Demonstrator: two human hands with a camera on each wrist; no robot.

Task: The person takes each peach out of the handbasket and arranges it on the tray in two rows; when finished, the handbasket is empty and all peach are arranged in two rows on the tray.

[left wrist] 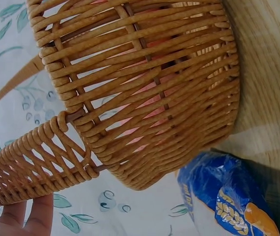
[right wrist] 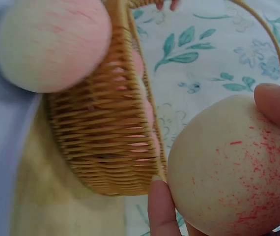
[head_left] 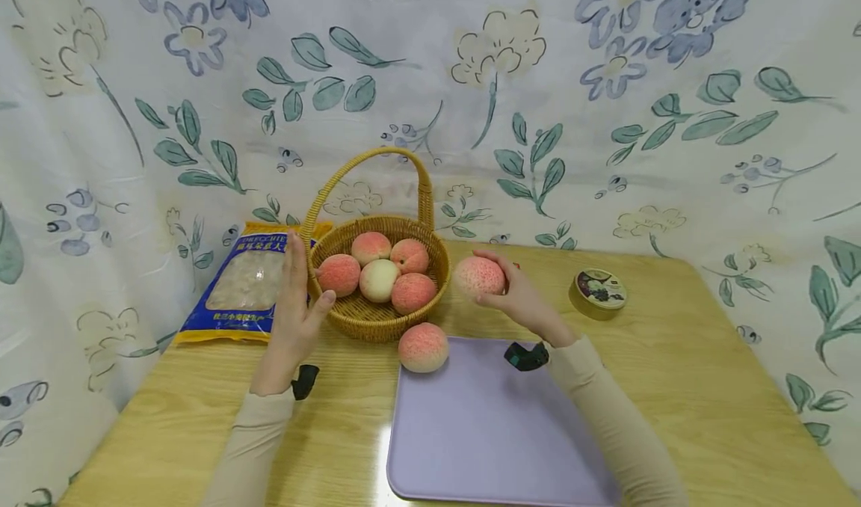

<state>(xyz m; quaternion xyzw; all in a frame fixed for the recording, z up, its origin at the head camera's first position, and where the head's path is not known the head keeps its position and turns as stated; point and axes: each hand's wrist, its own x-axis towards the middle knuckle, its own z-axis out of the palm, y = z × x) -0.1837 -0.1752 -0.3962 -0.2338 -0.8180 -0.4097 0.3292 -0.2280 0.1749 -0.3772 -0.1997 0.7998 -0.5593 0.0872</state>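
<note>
My right hand (head_left: 523, 303) grips a pink-and-cream peach (head_left: 479, 277) just right of the wicker basket (head_left: 366, 330). In the right wrist view, the thumb and fingers wrap the speckled peach (right wrist: 228, 167) close to the basket's side. The left hand (head_left: 291, 335) stands upright at the basket's left side, fingers straight and beside the handle (left wrist: 37, 160); part of them is hidden behind it in the left wrist view. Several peaches, one of them pale (head_left: 380, 281), lie inside the basket. Another peach (head_left: 423, 348) sits at the tray's far left corner, in front of the basket.
A lilac tray (head_left: 498, 425) lies on the wooden table (head_left: 699, 387), under the right forearm. Left of the basket is a blue-and-yellow bag of pasta (head_left: 229, 297). A round tin (head_left: 600, 290) stands at the right. A floral curtain (head_left: 430, 81) hangs behind.
</note>
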